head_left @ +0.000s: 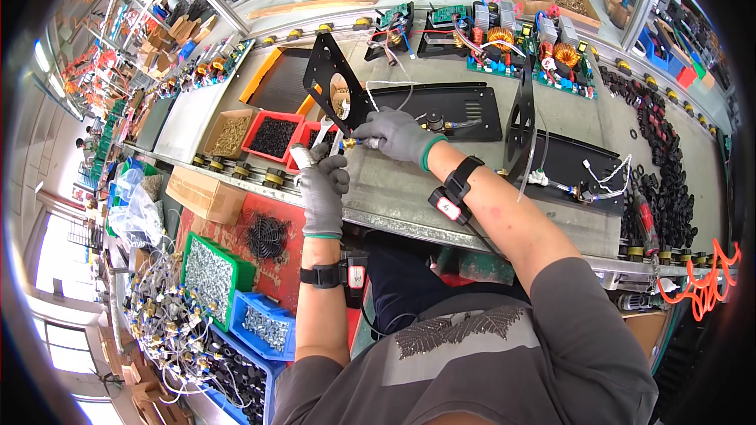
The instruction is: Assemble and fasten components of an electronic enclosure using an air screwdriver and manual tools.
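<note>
Both my hands wear grey gloves. My right hand [396, 137] is closed at the near edge of a black metal chassis, with its fingers round a small brass fitting [350, 143]. My left hand [322, 195] is just nearer and to the left, its fingers curled; a pale piece or fingertip shows at its top, and I cannot make out what it grips. The chassis has an upright black panel [334, 83] with a round opening and a flat slotted base [465, 102]. On the base sits a small valve-like part [435, 120] with a brass end.
Red trays of black screws [275, 135] and a box of brass parts [228, 135] stand left. A second black chassis [575, 161] lies right, beside black fittings [665, 181] and a red-and-black screwdriver [645, 216]. Circuit boards [563, 67] line the back. Bins of metal parts [208, 274] stand lower left.
</note>
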